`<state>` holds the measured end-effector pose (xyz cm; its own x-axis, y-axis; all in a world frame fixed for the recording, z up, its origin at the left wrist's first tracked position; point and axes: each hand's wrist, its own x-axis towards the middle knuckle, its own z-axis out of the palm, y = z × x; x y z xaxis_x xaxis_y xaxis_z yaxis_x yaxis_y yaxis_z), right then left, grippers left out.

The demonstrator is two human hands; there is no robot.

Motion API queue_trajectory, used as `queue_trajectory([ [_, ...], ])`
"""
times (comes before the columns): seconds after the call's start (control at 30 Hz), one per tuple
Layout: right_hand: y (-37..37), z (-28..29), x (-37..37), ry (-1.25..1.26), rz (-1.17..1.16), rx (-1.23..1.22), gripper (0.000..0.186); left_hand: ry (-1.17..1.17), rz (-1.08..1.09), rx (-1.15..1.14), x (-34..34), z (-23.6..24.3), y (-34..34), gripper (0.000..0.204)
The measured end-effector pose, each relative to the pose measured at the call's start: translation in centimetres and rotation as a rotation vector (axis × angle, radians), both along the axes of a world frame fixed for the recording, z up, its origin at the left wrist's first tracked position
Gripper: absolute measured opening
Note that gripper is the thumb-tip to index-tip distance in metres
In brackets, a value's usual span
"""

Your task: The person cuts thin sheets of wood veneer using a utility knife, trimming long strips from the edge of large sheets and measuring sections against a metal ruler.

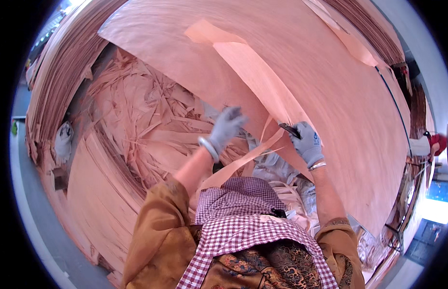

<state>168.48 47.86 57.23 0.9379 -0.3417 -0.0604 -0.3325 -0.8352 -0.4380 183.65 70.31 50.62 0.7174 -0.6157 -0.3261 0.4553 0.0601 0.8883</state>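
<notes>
Veneer, right fingers (tight round tool)

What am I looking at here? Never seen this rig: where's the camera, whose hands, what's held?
No robot: a person works in grey gloves. The single picture comes from a wide fisheye camera on their head, looking down, so straight edges bend near the rim. The right hand grips a dark tool; the left hand is blurred, so I can't tell whether it holds anything. A long loose strip lies on a large pinkish sheet; a heap of scraps lies to the left.
</notes>
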Motion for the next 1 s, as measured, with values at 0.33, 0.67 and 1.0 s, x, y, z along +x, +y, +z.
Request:
queue_trajectory([
  [0.33,-0.1,3.2,2.9,-0.105,0.040,0.031,0.018,-0.681,-0.249,0.620,-8.1,-5.7,1.8,0.038],
  [0.67,-9.2,12.9,4.0,-0.241,-0.069,-0.230,0.018,-0.115,0.487,0.823,9.4,-14.0,23.6,0.012],
  [1.0,-22.9,14.9,3.3,-0.330,-0.102,-0.404,0.021,0.197,1.340,0.681,18.0,-4.6,39.9,0.025],
])
